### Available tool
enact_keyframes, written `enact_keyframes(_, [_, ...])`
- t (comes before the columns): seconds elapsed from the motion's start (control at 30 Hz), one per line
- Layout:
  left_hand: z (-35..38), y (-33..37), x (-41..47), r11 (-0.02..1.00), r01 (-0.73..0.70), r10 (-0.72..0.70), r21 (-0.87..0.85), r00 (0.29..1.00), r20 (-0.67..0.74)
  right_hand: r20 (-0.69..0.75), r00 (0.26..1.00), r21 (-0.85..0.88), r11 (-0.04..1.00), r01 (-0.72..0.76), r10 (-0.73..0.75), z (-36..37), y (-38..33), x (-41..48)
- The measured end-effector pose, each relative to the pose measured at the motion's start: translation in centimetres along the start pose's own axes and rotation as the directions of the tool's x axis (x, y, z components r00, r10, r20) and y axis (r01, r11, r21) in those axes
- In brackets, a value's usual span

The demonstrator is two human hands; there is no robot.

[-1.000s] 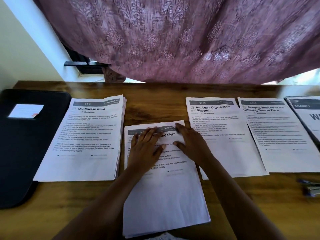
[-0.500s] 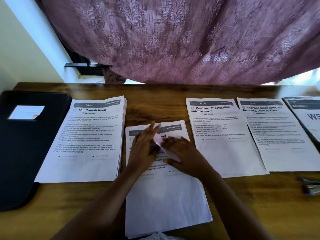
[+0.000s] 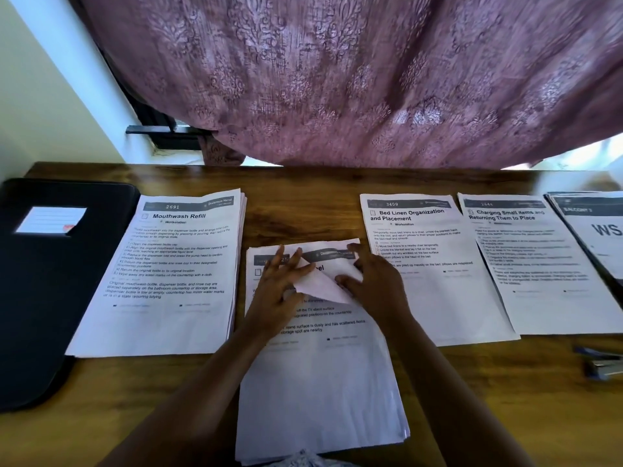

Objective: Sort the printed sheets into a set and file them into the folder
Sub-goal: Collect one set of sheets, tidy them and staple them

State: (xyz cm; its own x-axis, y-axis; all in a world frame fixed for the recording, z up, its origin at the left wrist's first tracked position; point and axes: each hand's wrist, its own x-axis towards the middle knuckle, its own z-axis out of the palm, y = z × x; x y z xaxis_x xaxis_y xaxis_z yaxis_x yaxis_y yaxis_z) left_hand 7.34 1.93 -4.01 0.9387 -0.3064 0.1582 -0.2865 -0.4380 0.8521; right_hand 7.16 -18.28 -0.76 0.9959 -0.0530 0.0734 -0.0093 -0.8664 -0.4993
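The centre stack of printed sheets [image 3: 320,382] lies on the bench [image 3: 296,217] right in front of the person, its near edge at the bench's front. Its top sheet [image 3: 323,281] is peeled back at the upper part into a folded flap. The left hand [image 3: 279,284] rests flat on the stack with fingers spread, touching the flap's left edge; the right hand [image 3: 374,281] has its fingers curled against the flap's right side, apparently pinching the lifted paper, though the thumb's grip is hidden.

To the left lies the "Mouthwash Refill" pile [image 3: 168,274], and beyond it the black folder [image 3: 43,281], closed, at the bench's left end. To the right lie the "Bed Linen" pile [image 3: 438,291], the "Charging Small Items" pile [image 3: 546,274] and a further pile [image 3: 593,227] cut off by the frame. A small stapler-like item [image 3: 603,365] sits near the right front edge, too blurred to be sure.

The work looks early: piles are laid out by title, one sheet is being drawn off, and nothing shows as filed.
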Motion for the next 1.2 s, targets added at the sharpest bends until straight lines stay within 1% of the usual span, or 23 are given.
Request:
enact_keyframes(0.07, [-0.2, -0.1, -0.3, 1.000, -0.023, 0.022, 0.019, 0.999, 0.044, -0.039, 0.983, 0.210, 0.963, -0.169, 0.181, -0.1, -0.9, -0.2])
enact_keyframes(0.1, [-0.3, -0.1, -0.3, 0.998, -0.028, 0.024, 0.051, 0.997, 0.072, -0.044, 0.973, 0.310, 0.929, -0.203, 0.227, -0.1, -1.2, -0.3])
enact_keyframes(0.17, [-0.2, -0.1, -0.4, 0.994, -0.028, 0.019, 0.103, 0.996, 0.092, -0.075, 0.978, 0.379, 0.913, -0.151, 0.193, -0.3, -1.6, -0.5])
enact_keyframes(0.23, [0.0, 0.2, -0.2, 0.991, -0.012, 0.002, 0.135, 0.997, 0.072, -0.108, 0.993, 0.287, 0.958, -0.015, 0.048, -0.7, -2.3, -1.3])
enact_keyframes(0.27, [0.2, 0.3, -0.1, 0.990, 0.002, -0.010, 0.141, 0.998, 0.057, -0.112, 0.991, 0.214, 0.972, 0.095, -0.072, -0.7, -2.5, -1.8])
enact_keyframes(0.3, [0.4, 0.4, 0.1, 0.991, 0.008, -0.013, 0.134, 0.999, 0.036, -0.105, 0.971, 0.123, 0.966, 0.225, -0.213, -0.3, -2.4, -2.4])
enact_keyframes(0.37, [0.6, 0.5, 0.4, 0.993, -0.012, 0.014, 0.114, 1.000, -0.018, -0.018, 0.898, -0.064, 0.897, 0.437, -0.439, 0.9, -1.8, -3.3])
enact_keyframes(0.4, [0.5, 0.4, 0.5, 0.994, -0.031, 0.034, 0.103, 0.999, -0.031, 0.046, 0.863, -0.106, 0.856, 0.505, -0.504, 1.5, -1.3, -3.5])
enact_keyframes(0.47, [0.4, 0.1, 0.5, 0.995, -0.056, 0.058, 0.077, 0.998, -0.017, 0.121, 0.830, -0.056, 0.831, 0.554, -0.545, 2.1, -0.4, -3.7])
enact_keyframes(0.53, [0.3, -0.3, 0.4, 0.987, -0.055, 0.052, 0.148, 0.998, 0.029, 0.117, 0.880, 0.119, 0.886, 0.448, -0.461, 1.5, -0.6, -3.6])
enact_keyframes(0.6, [0.6, -0.4, 0.3, 0.944, -0.083, 0.062, 0.320, 0.995, 0.078, 0.017, 0.959, 0.288, 0.920, 0.266, -0.283, 0.4, -0.8, -2.7])
enact_keyframes(0.63, [0.7, -0.5, 0.4, 0.922, -0.095, 0.065, 0.375, 0.994, 0.090, -0.035, 0.979, 0.275, 0.940, 0.201, -0.200, 0.1, -0.5, -1.8])
enact_keyframes(0.67, [0.8, -0.5, 0.4, 0.911, -0.095, 0.064, 0.400, 0.994, 0.092, -0.038, 0.988, 0.181, 0.971, 0.156, -0.152, -0.1, -0.1, -0.9])
enact_keyframes(0.73, [0.8, -0.5, 0.4, 0.904, -0.081, 0.055, 0.419, 0.996, 0.074, 0.106, 0.989, -0.054, 0.992, 0.113, -0.107, 0.1, 0.8, 0.3])
enact_keyframes(0.77, [0.8, -0.5, 0.3, 0.898, -0.070, 0.047, 0.434, 0.997, 0.063, 0.171, 0.981, -0.105, 0.989, 0.108, -0.089, 0.3, 1.2, 0.6])
enact_keyframes(0.83, [0.9, -0.4, 0.4, 0.877, -0.048, 0.029, 0.478, 0.999, 0.046, 0.187, 0.976, -0.138, 0.981, 0.138, -0.111, 0.6, 1.4, 0.7])
enact_keyframes(0.9, [1.0, -0.4, 0.5, 0.855, -0.030, 0.010, 0.518, 0.999, 0.041, 0.123, 0.978, -0.147, 0.972, 0.185, -0.168, 0.6, 1.1, 0.6])
enact_keyframes(0.93, [1.1, -0.6, 0.6, 0.847, -0.021, -0.001, 0.532, 0.999, 0.041, 0.064, 0.986, -0.109, 0.981, 0.160, -0.154, 0.3, 0.7, 0.5])
enact_keyframes(1.0, [1.1, -0.8, 0.7, 0.843, 0.007, -0.028, 0.538, 0.999, 0.031, -0.022, 1.000, 0.109, 0.994, -0.016, 0.018, -0.4, -0.4, 0.4])
enact_keyframes(1.07, [1.1, -0.8, 0.7, 0.865, 0.046, -0.053, 0.500, 0.999, -0.001, 0.040, 0.981, 0.386, 0.903, -0.189, 0.188, -0.6, -1.3, 0.6])
enact_keyframes(1.1, [1.0, -0.7, 0.7, 0.877, 0.061, -0.061, 0.476, 0.998, -0.015, 0.058, 0.977, 0.472, 0.856, -0.210, 0.207, -0.4, -1.5, 0.7])
enact_keyframes(1.13, [1.0, -0.3, 0.6, 0.891, 0.069, -0.062, 0.450, 0.998, -0.030, 0.043, 0.983, 0.513, 0.841, -0.175, 0.178, -0.2, -1.7, 0.6])
enact_keyframes(1.2, [0.8, 0.3, 0.4, 0.945, 0.072, -0.049, 0.320, 0.996, -0.078, 0.017, 1.000, 0.445, 0.895, -0.024, 0.018, 0.0, -2.1, 0.0])
